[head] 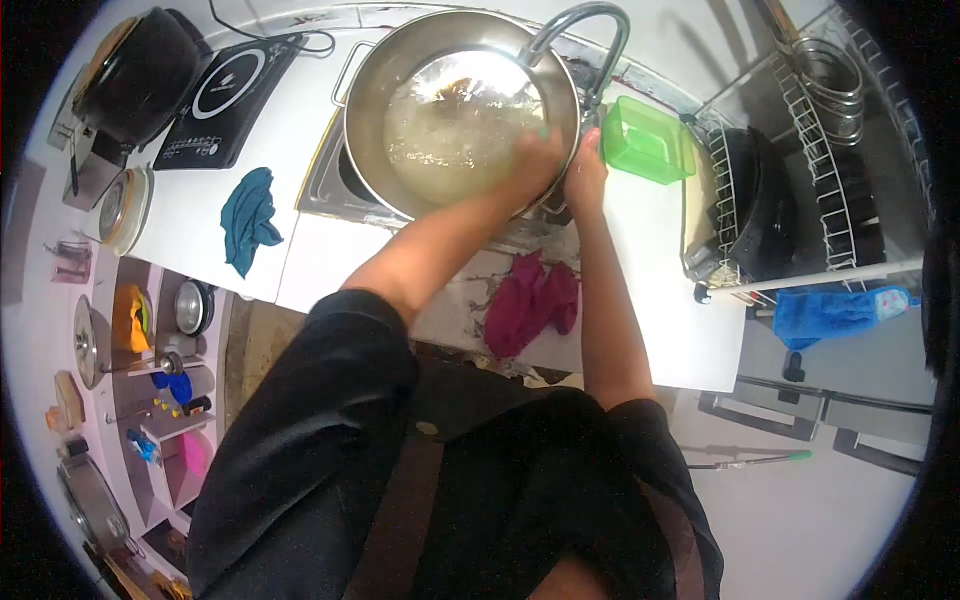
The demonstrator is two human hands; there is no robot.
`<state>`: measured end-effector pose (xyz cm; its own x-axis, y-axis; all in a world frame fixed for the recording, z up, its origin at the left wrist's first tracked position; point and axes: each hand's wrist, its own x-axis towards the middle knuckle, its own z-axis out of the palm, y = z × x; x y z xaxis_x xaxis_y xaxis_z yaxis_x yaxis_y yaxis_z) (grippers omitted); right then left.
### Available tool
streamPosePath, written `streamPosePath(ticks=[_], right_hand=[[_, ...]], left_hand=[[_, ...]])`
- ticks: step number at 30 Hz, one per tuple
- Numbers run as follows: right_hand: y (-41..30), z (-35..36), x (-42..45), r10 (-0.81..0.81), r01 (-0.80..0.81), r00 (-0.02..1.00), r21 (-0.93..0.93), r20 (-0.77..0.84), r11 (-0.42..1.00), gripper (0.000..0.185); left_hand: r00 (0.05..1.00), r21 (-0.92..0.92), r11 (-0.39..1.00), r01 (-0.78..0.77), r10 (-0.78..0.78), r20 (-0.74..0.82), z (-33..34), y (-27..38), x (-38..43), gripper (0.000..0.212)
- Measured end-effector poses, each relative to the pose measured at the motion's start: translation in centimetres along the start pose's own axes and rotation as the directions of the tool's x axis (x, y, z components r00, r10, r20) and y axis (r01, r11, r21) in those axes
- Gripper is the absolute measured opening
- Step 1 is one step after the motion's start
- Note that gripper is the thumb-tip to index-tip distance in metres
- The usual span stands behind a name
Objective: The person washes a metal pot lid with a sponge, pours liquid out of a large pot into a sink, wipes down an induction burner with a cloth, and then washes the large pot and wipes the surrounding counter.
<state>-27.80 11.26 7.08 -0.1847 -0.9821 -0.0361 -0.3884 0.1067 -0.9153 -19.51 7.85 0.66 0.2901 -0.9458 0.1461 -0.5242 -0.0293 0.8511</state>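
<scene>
A large steel pan (367,127) with side handles rests over the sink (322,184), with cloudy, rippling water (450,135) inside. The curved metal faucet (619,37) arches over its right rim. Blurred by motion, my left hand (538,161) is inside the pan near its right wall; whether it holds anything cannot be told. My right hand (586,169) is at the outer right side of the pan, close below the faucet's base, its grip partly hidden. A green translucent plastic container (649,142) stands just right of it. A magenta cloth (525,307) lies on the counter's front edge.
A teal cloth (251,221) and a black induction cooktop (232,101) lie on the left counter, beside a black pot (142,82). At right stand a wire dish rack (724,195) and a hanging blue towel (832,315). Shelves with kitchenware (161,375) are at lower left.
</scene>
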Motion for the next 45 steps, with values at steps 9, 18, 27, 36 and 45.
streamPosePath(ticks=[9, 18, 27, 36, 45], right_hand=[[-0.4, -0.6, -1.0, -0.151, 0.151, 0.988, -0.031, 0.014, 0.988, 0.06], [0.0, 1.2, -0.8, -0.289, 0.289, 0.957, -0.015, -0.019, 0.957, 0.059], [2.0, 0.4, 0.4, -0.374, 0.365, 0.921, -0.097, -0.107, 0.926, 0.06], [1.0, 0.5, -0.1, -0.215, 0.201, 0.974, -0.159, -0.073, 0.967, 0.066], [1.6, -0.3, -0.2, -0.273, 0.264, 0.955, -0.092, -0.113, 0.96, 0.059]], left_hand=[[0.745, 0.747, -0.114, -0.656, -0.257, 0.615, -21.2, -4.8, 3.4, 0.048], [0.702, 0.615, -0.689, -0.384, 0.214, 0.679, -21.1, -7.9, 12.9, 0.051], [0.856, 0.921, -0.029, -0.389, -0.382, 0.35, -12.6, -12.9, 2.8, 0.06], [0.77, 0.032, 0.994, 0.105, -0.102, 0.629, -0.9, -6.9, 2.2, 0.057], [0.999, -0.75, 0.661, 0.008, 0.029, 0.036, -2.6, 1.2, 11.3, 0.052]])
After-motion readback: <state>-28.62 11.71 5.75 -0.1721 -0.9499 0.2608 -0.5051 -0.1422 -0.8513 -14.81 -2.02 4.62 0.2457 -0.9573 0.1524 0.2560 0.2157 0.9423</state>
